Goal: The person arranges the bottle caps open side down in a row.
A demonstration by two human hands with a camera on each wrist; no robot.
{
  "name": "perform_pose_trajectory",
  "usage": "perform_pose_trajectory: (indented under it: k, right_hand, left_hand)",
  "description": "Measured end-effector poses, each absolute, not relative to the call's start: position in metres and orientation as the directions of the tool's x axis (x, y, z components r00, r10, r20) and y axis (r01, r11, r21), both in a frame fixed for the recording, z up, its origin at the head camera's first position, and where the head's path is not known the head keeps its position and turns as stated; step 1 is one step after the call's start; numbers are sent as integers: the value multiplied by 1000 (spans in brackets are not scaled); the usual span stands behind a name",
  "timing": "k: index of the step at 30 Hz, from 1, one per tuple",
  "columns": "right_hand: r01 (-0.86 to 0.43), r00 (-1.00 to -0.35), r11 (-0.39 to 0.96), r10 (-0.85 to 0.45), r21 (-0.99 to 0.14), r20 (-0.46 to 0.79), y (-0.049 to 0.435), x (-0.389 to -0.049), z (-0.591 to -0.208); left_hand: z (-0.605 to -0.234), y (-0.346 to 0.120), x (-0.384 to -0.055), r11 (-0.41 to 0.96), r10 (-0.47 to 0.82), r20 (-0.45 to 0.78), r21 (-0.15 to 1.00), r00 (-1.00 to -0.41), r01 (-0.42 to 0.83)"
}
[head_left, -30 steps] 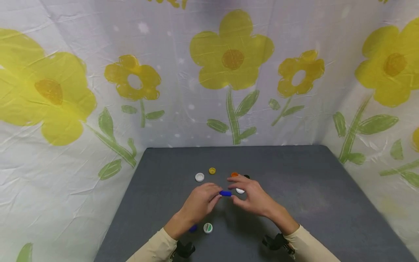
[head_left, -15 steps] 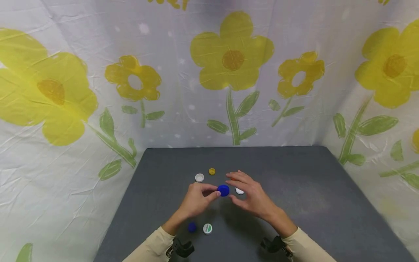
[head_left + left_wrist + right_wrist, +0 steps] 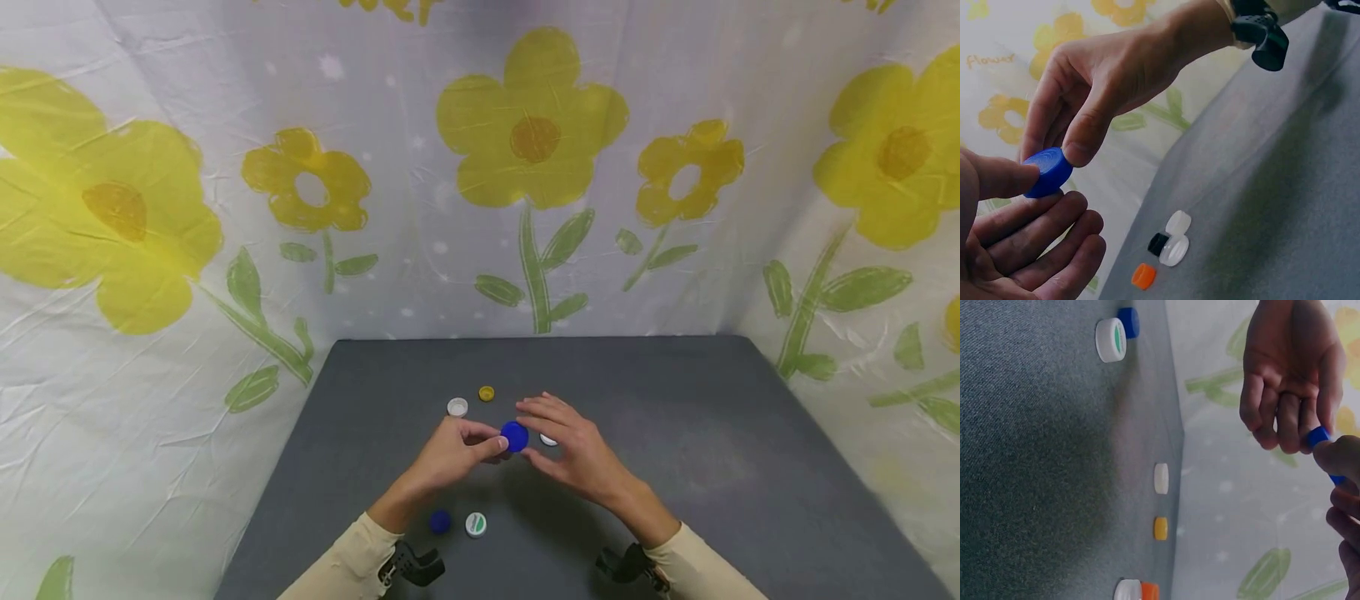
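Held above the table is a round blue bottle cap (image 3: 514, 437), its flat face turned toward the head camera. My left hand (image 3: 448, 462) pinches it by its left edge, thumb in front and fingers behind. At the opposite side, my right hand (image 3: 581, 446) has its thumb and forefinger on the rim, as the left wrist view shows of the cap (image 3: 1049, 172). The remaining right fingers spread over the caps behind. Nearer to me on the table lie a second blue cap (image 3: 440, 522) and a white cap with a green print (image 3: 476, 524).
On the grey table (image 3: 675, 533), a white cap (image 3: 457, 407) and a yellow cap (image 3: 486, 393) lie beyond my hands. Near my right hand are an orange cap (image 3: 1144, 275), a black cap (image 3: 1158, 244) and white caps (image 3: 1174, 250). A flower-printed curtain (image 3: 405, 208) surrounds the table.
The blue cap has turned from edge-on to face the head camera. My left fingers have shifted on it, and my right fingertips have moved slightly left to its rim.
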State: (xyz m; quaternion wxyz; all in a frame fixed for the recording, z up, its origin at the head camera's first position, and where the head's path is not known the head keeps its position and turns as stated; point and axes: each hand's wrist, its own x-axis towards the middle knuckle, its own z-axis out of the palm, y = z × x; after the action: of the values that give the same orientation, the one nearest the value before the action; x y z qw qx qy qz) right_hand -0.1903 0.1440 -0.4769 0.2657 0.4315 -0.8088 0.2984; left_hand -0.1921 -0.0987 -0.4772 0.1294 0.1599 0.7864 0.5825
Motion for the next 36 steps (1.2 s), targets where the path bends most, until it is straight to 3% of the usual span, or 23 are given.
perform_pose_trajectory:
  k: [4,9,15,20,25,36]
  right_hand:
    - [-856,-489,451,-543,-255,683,145,-190,-476]
    - [-841,-513,469,-536,-268,671,148,-190,-474]
    - [-828,-537,479,-530,-291,656,153,-187,-473]
    - [-817,-563,482,-548,-317,618,156,-182,-473]
    - [-802,-586,511,-569,-310,577,159,-176,-478]
    - [-817,-572,512,-657,-266,492,160,-165,-496]
  left_hand:
    - [-472,-96,-188,387,394,60,894,-917,225]
    - [-467,-91,-184,499,403,260,741,-877,449]
    - [-467,-85,-183,548,459,475,514,-751,660]
    - [-467,-83,-183,527,545,555,357,-629,771]
    - [-469,-82,-180,552,631,515,226,-580,802]
    - [-478,-80,-170,577,763,279,112,-583,809]
